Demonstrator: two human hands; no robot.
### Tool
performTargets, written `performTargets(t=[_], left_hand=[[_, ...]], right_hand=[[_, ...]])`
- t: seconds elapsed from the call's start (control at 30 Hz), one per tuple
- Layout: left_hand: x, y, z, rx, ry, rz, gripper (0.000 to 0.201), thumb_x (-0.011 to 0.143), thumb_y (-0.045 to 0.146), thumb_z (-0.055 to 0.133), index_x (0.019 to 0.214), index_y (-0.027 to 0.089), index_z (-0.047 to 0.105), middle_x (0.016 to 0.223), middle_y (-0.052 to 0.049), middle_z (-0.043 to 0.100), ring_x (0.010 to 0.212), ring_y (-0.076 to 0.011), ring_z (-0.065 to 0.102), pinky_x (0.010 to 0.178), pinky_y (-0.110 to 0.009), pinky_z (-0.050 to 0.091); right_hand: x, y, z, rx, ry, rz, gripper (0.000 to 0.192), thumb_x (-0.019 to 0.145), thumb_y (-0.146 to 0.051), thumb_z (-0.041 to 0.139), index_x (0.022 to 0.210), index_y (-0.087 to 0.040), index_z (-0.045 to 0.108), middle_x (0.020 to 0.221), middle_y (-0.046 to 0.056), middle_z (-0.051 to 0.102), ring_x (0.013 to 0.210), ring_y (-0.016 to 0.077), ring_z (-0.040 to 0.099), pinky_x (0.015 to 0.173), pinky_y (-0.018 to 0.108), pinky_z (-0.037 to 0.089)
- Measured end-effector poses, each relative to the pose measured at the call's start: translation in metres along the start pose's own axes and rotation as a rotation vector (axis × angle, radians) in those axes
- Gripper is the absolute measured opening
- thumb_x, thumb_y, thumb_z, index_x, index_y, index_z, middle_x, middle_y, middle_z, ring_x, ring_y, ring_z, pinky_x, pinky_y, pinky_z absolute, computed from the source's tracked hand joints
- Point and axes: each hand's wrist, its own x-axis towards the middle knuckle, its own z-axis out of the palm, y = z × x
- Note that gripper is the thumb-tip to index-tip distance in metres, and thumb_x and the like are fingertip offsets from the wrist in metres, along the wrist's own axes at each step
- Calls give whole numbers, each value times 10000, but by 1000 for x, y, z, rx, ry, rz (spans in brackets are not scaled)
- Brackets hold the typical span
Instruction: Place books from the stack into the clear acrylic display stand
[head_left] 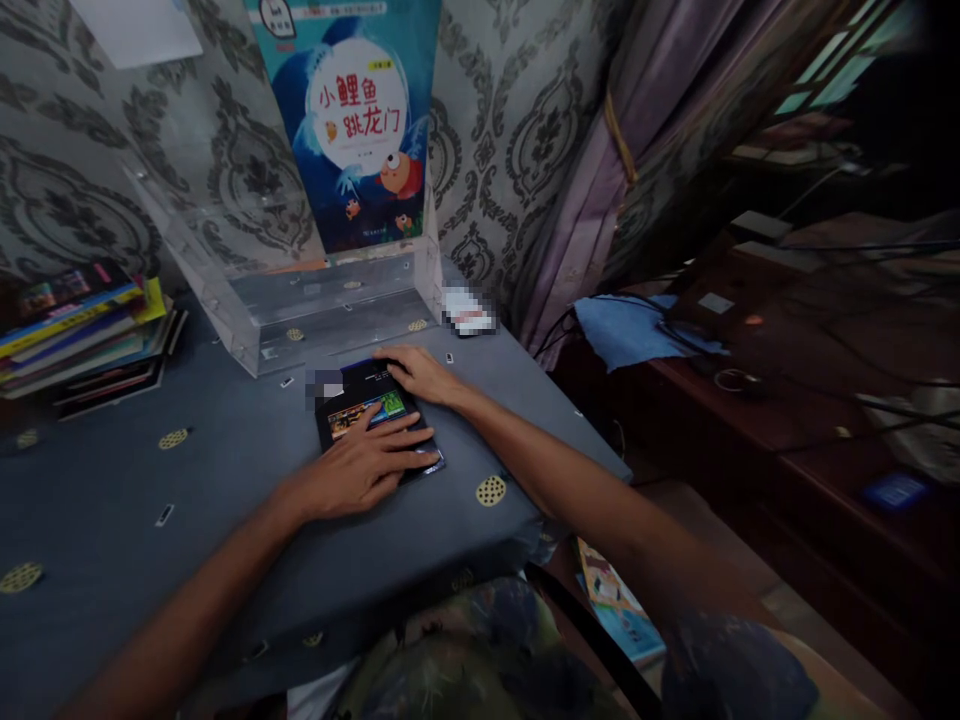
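Observation:
A black book (357,384) with a colourful picture band on its cover lies closed on the cloth-covered table. My left hand (358,466) rests flat across its lower part, fingers spread, covering some of the picture. At the upper right corner of the book is my right hand (426,379), its fingers stretched along the top edge and its thumb apart. Behind the book stands a clear acrylic rack (341,318). A blue picture book (367,200) with Chinese lettering is propped upright in it.
A stack of books (82,340) sits at the left. Near the table's right back edge is a small blurred-out item (469,312). A purple curtain (577,230) hangs beyond. To the right, a dark red cabinet (810,400) holds cables and a blue cloth (626,330). Below lies a colourful book (619,610).

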Motion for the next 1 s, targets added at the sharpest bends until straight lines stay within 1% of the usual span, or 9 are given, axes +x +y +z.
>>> performTargets(t=[0.1, 0.17, 0.33, 0.47, 0.53, 0.7, 0.83, 1.0], left_hand=[[0, 3, 2, 2, 23, -9, 448, 998, 293, 468, 1435, 387, 512, 1548, 18, 474, 1500, -257, 321, 1236, -627, 113], [0, 4, 3, 5, 20, -12, 444, 993, 333, 499, 1435, 369, 516, 1555, 2, 465, 1503, -268, 314, 1234, -631, 116], [-2, 3, 6, 9, 28, -18, 438, 1004, 335, 487, 1440, 363, 508, 1567, -7, 447, 1509, -262, 301, 1235, -630, 117], [-2, 3, 7, 31, 3, -10, 435, 1017, 346, 463, 1450, 347, 496, 1577, -7, 433, 1520, -255, 273, 1236, -616, 147], [-2, 3, 7, 36, 9, -7, 439, 1016, 347, 465, 1455, 345, 490, 1578, -8, 432, 1519, -257, 276, 1237, -616, 147], [-6, 3, 11, 52, 81, 17, 450, 1010, 336, 481, 1460, 351, 484, 1556, -22, 468, 1495, -257, 334, 1242, -604, 137], [-15, 4, 15, 100, 123, 35, 446, 1019, 318, 469, 1464, 322, 486, 1537, -52, 494, 1471, -255, 381, 1240, -578, 180], [-35, 7, 17, 167, 206, 40, 410, 1019, 257, 467, 1424, 289, 526, 1490, -49, 549, 1424, -221, 456, 1225, -543, 279]], right_hand=[[0, 0, 1, -20, 13, -10, 406, 942, -76, 485, 1300, -175, 648, 1326, 95, 670, 1283, 218, 585, 1130, 442, 429], [-1, -1, 1, -27, 15, -15, 404, 939, -74, 484, 1298, -160, 649, 1327, 101, 669, 1287, 220, 583, 1135, 442, 428], [-3, -2, 2, -40, 28, -26, 414, 939, -85, 486, 1305, -198, 643, 1346, 80, 659, 1295, 218, 576, 1126, 464, 436], [-4, -3, 2, -48, 24, -37, 396, 939, -92, 480, 1291, -163, 646, 1363, 108, 645, 1300, 220, 575, 1130, 445, 435], [-5, -3, 2, -53, 35, -39, 392, 939, -92, 478, 1286, -160, 647, 1373, 112, 639, 1304, 217, 573, 1135, 437, 431], [-6, -2, 5, -95, 38, -57, 387, 946, -100, 475, 1288, -164, 644, 1388, 107, 628, 1323, 220, 559, 1147, 447, 419], [-7, 1, 7, -114, 31, -63, 381, 950, -100, 472, 1293, -120, 637, 1400, 143, 613, 1334, 228, 549, 1154, 446, 410], [-6, -1, 6, -116, 30, -46, 374, 954, -102, 477, 1283, -169, 643, 1405, 108, 616, 1329, 212, 552, 1151, 460, 412]])
